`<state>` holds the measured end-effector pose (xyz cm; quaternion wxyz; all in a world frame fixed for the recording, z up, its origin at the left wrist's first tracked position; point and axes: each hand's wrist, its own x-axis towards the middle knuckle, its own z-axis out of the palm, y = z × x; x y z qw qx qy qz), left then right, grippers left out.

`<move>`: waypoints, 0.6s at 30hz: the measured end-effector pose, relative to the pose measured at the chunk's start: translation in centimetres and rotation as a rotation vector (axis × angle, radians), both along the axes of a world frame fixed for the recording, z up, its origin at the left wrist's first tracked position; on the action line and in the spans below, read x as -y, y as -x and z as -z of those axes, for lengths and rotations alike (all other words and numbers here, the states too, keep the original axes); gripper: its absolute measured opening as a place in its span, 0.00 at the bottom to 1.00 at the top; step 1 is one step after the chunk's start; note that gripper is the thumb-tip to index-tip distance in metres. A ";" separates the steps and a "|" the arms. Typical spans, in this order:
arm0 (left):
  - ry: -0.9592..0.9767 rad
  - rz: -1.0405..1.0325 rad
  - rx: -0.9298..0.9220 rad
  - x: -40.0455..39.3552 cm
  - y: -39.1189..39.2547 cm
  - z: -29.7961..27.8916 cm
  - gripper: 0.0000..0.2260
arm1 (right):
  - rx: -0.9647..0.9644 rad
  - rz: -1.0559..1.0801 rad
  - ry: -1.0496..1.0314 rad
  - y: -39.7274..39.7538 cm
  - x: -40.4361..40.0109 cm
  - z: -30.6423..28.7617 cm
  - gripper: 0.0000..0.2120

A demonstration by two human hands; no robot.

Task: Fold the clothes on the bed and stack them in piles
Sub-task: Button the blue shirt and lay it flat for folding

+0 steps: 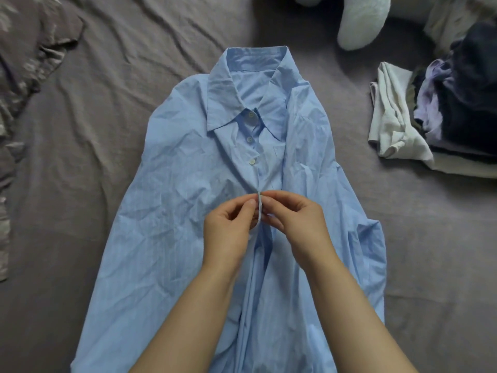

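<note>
Both hands meet at the middle of the shirt front. The left hand pinches the edge of the button strip between thumb and fingers, and the right hand pinches the same strip from the other side; the fingertips of both almost touch. So each grip is narrow and closed on cloth, on a small raised fold of the strip. Whether a button sits between the fingers, I cannot tell — the fingers hide it.

The blue shirt lies flat on the bed, front side up, collar pointing away from the person and the hem near the bottom edge of the view. Three white buttons above the hands are closed. Below the hands the front is open and the two edges hang loose between the forearms. The cloth is much wrinkled.

The bed has a grey-brown sheet with many creases. At the right, well apart from the shirt, is a pile of clothes — a cream piece in front, dark blue and pale purple pieces behind it. At the top right lies something white and fluffy. At the left edge lies a crumpled grey-brown cloth.
</note>
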<state>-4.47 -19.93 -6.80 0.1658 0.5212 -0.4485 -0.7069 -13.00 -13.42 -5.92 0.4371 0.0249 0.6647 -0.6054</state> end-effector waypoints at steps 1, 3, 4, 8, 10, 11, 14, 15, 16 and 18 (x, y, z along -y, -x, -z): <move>-0.017 -0.004 -0.005 -0.1 0.0 -0.1 0.08 | 0.023 -0.010 0.005 0.2 -0.1 0.0 0.06; -0.019 -0.021 0.007 0.0 0.0 -0.2 0.06 | 0.046 -0.032 0.008 0.3 -0.1 0.0 0.05; -0.016 -0.038 0.013 0.0 0.0 -0.2 0.05 | 0.048 -0.041 0.002 0.2 -0.1 0.0 0.04; 0.124 -0.025 0.073 0.1 0.1 0.0 0.03 | 0.050 -0.049 -0.019 0.4 0.2 0.1 0.04; 0.274 0.013 0.148 0.0 0.2 0.5 0.03 | 0.054 -0.046 -0.038 0.5 0.3 0.1 0.05; 0.352 0.030 0.181 -0.2 0.2 0.6 0.02 | 0.050 -0.042 -0.051 0.4 0.3 0.1 0.05; 0.565 0.100 0.251 -0.9 0.4 0.6 0.05 | 0.023 -0.007 -0.073 -0.3 0.2 -0.2 0.04; 0.612 0.116 0.256 -1.1 0.5 0.6 0.06 | 0.020 0.017 -0.077 -0.6 0.3 -0.3 0.04; 0.635 0.120 0.254 -1.2 0.6 0.7 0.07 | 0.019 0.042 -0.087 -0.8 0.4 -0.3 0.04; 0.619 0.111 0.235 -1.3 0.6 0.7 0.07 | 0.002 0.078 -0.115 -1.0 0.7 0.0 0.05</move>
